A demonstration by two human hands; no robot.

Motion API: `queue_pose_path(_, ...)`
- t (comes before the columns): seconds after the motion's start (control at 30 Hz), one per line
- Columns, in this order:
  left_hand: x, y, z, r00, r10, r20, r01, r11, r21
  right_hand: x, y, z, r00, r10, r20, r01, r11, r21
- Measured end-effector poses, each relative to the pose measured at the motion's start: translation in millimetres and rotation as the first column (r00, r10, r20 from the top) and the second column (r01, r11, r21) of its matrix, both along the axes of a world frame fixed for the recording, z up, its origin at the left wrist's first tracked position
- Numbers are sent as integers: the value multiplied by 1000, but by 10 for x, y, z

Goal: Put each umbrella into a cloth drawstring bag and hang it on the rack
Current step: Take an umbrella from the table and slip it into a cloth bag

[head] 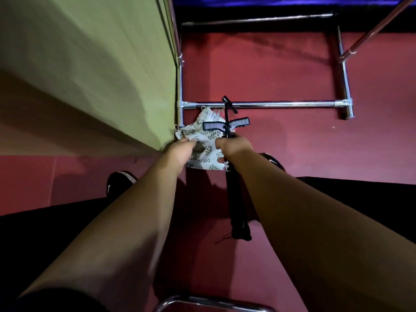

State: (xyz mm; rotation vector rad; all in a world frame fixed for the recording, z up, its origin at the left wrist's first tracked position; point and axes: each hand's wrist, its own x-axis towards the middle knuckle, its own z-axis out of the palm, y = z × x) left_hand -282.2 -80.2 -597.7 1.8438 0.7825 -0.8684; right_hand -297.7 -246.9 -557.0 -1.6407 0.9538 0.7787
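rack (270,104): we see polished metal tubing, glossy, bright with reflections.
bag (207,136): we take it for thin cloth, matt, leaf-printed, softly creased.
umbrella (235,199): we see black cloth, matt, bunched in soft folds at its low end.
floor (292,154): we find a smooth red surface with a faint sheen.
wall (90,64): we see a smooth, matt green face.

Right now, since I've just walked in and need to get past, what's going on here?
A person stands on the red floor, close to the base of a chrome rack. Their left hand holds a leaf-print cloth bag. Their right hand grips a black folded umbrella, which hangs down from the fist. A black hook-topped hanger piece sticks up above that hand. The umbrella is beside the bag and not yet inside it.
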Motion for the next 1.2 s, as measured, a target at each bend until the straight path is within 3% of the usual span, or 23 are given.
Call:
queue_pose_path(0.13, -31, -1, -73, 970, 236, 59, -233, 971, -51, -61, -39, -22, 1000, -27, 3, 27, 999, 33)
queue_pose_path(0.3, 45, -123, -78, 968, 253, -2, -249, 953, -174, -73, -56, -6, 999, -5, 36, 1, 996, 88)
queue_pose_path(0.6, 37, -90, -194, 893, 422, -157, -450, 834, -318, -113, -74, -155, 1000, 1, 17, -3, 987, 160)
queue_pose_path(0.8, 58, -186, -314, 803, 592, -73, -590, 769, -246, -69, -82, -231, 997, -66, 28, 61, 988, 140)
queue_pose_path(1.0, 28, -259, -296, 776, 623, -98, -618, 721, -314, -36, -27, -147, 978, -199, 56, 187, 968, 167)
queue_pose_path(1.2, -97, -413, 117, 919, 390, -49, -373, 826, -422, 72, 94, 118, 977, -208, 43, 198, 966, 167)
